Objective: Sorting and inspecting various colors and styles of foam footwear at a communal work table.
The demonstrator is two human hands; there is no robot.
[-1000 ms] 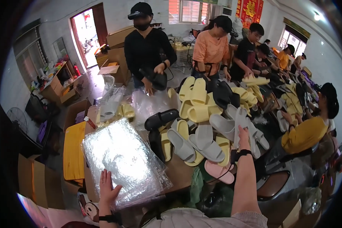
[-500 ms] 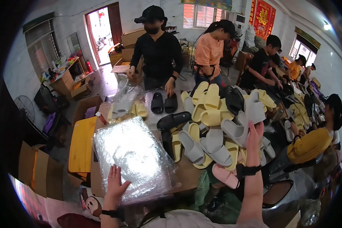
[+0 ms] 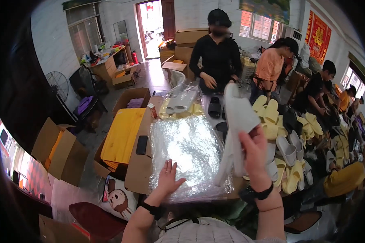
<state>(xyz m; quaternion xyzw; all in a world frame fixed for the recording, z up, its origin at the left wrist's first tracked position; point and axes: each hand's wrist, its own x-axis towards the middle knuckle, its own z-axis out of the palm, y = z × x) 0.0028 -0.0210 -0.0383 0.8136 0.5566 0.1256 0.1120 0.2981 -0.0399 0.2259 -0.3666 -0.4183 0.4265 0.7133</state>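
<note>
My left hand [image 3: 169,178] lies flat, fingers stretched, on the near part of a stack of shiny clear plastic bags [image 3: 186,137]. In my right hand [image 3: 255,156] are light grey slide slippers [image 3: 240,113], raised above the stack's right edge; motion blurs them, and I cannot make out exactly how they overlap. To the right is a heap of yellow slippers [image 3: 294,177], grey slippers [image 3: 286,150] and black ones, partly hidden by my right hand. Beyond the stack, bagged slippers [image 3: 180,106] lie beside a black slipper [image 3: 214,107].
A dark phone [image 3: 142,145] lies on cardboard left of the stack. Yellow padded envelopes [image 3: 123,133] fill a box beside it. Across the table stands a person in black [image 3: 217,56]; others work along the right. An open carton [image 3: 59,150] and a red chair [image 3: 97,220] are at the left.
My right hand has lifted the grey slippers off the heap and brought them left toward the plastic stack. My left hand stays flat on the stack. The whole view has swung left.
</note>
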